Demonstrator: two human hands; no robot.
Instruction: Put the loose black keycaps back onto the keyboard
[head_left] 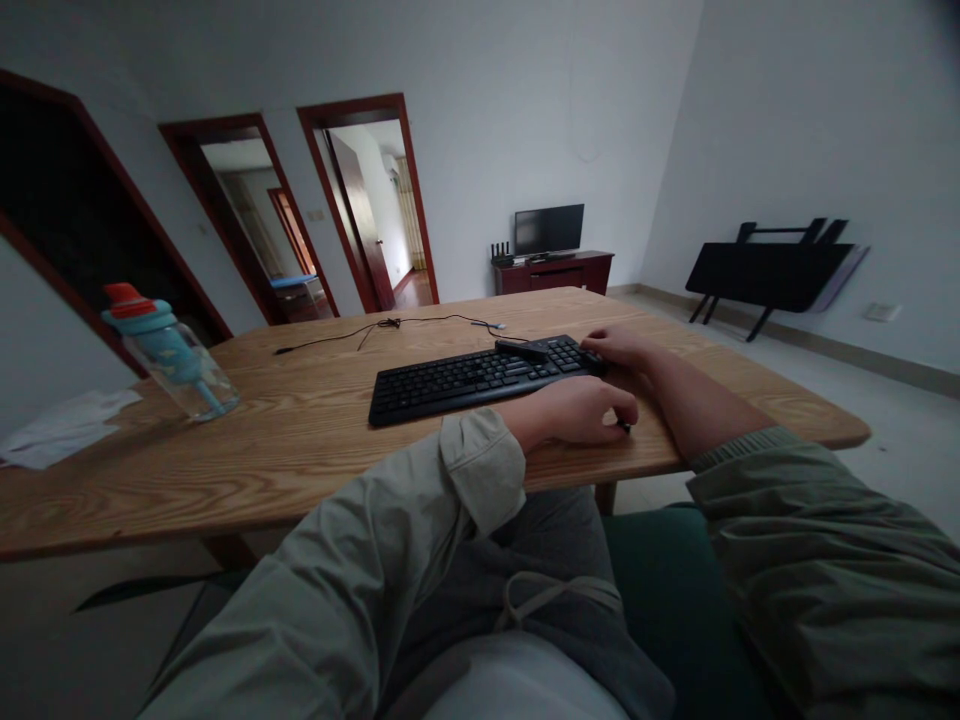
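Note:
A black keyboard [450, 385] lies on the wooden table, slanted up to the right. A dark, narrow object [522, 349] rests across its upper right part. My right hand [619, 346] is at the keyboard's right end, its fingers curled over the edge there; the undersides of the fingers are hidden. My left hand [577, 410] is just in front of the keyboard's right part, near the table's front edge. Its thumb and fingers pinch a small black piece [624, 426], too small to name.
A thin black cable [420, 319] runs behind the keyboard. A bottle with a red and blue top [169, 350] stands at the left, beside crumpled white tissue [71, 425]. Beyond the wooden table [247, 470] are a TV [549, 229] and a folded black table [769, 272].

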